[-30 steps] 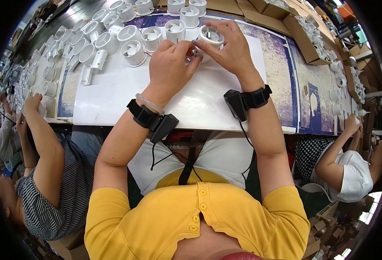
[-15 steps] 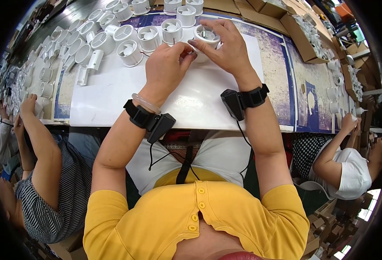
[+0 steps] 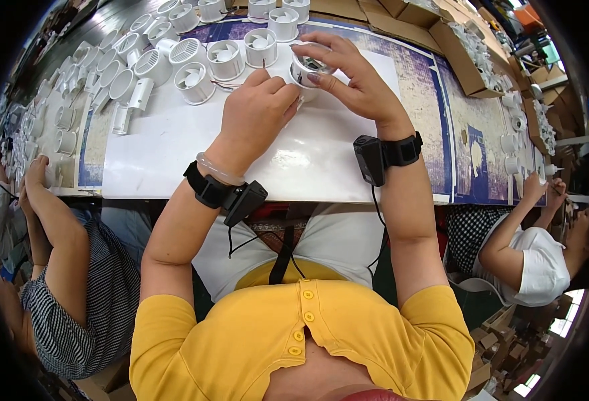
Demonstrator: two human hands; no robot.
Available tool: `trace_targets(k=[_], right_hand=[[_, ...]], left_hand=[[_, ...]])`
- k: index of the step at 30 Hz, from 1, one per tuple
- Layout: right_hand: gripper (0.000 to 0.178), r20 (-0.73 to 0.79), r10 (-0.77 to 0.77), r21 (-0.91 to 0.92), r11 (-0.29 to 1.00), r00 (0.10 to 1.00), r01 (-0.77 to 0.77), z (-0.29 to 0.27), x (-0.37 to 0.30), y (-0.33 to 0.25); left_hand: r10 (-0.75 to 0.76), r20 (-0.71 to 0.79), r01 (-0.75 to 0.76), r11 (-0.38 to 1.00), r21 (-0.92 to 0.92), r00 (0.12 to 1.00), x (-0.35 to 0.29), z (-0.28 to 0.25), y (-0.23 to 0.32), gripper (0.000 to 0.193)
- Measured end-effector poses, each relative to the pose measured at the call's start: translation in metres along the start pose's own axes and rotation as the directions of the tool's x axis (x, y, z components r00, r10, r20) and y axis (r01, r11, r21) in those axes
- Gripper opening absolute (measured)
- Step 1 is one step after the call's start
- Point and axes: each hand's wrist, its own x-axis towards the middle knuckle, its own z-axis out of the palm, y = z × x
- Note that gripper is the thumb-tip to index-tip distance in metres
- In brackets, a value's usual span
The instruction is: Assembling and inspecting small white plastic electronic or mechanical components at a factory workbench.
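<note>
My right hand (image 3: 351,83) curves its fingers and thumb around a round white fan housing (image 3: 297,75), gripping it at the rim and side; part of its inside shows dark. Just left of it, my left hand (image 3: 255,113) is closed with the fingertips against the near side of the housing; what they pinch is hidden. Beyond my left hand stand white fans with blades, one (image 3: 225,61) with thin wires (image 3: 226,85) trailing from it, another (image 3: 261,47) further back and a third (image 3: 194,83) to the left.
White board (image 3: 174,160) covers the table before me. Many white housings crowd the far left, among them a flat-armed piece (image 3: 139,93). At the back right, a cardboard box (image 3: 465,63) holds white parts. People work on both sides, one with a striped garment (image 3: 87,294), one in white (image 3: 541,267).
My left hand has turned and come down slightly, its fingers now nearer the housing's lower side. The housing has tipped and shifted a little left and nearer in my right hand.
</note>
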Motion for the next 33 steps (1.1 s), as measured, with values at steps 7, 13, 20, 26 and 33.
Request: trace_targets(k=[7,13,20,26,33], right_hand=[[0.039,0.125,-0.002,0.121,0.993,0.992,-0.013,-0.006,0.000,0.004],[0.040,0.195,-0.033,0.048,0.999,0.980,0.024,-0.004,0.000,0.013],[0.041,0.265,-0.016,0.116,0.993,0.964,-0.015,-0.002,-0.007,0.025],[0.041,0.274,0.032,0.260,0.960,0.961,-0.106,0.001,-0.005,0.020],[0.044,0.262,0.091,0.453,0.868,0.961,-0.205,-0.010,-0.007,0.020]], left_hand=[[0.034,0.065,-0.034,0.999,0.013,0.997,-0.001,-0.003,0.005,0.011],[0.054,0.154,-0.061,0.997,0.042,0.987,-0.004,-0.010,0.008,0.009],[0.072,0.221,-0.036,0.986,-0.162,0.973,0.003,-0.020,-0.001,0.008],[-0.002,0.327,0.118,0.934,-0.336,0.945,0.004,-0.023,-0.010,0.009],[-0.367,0.287,0.414,0.337,-0.846,0.885,0.007,-0.021,-0.025,0.035]])
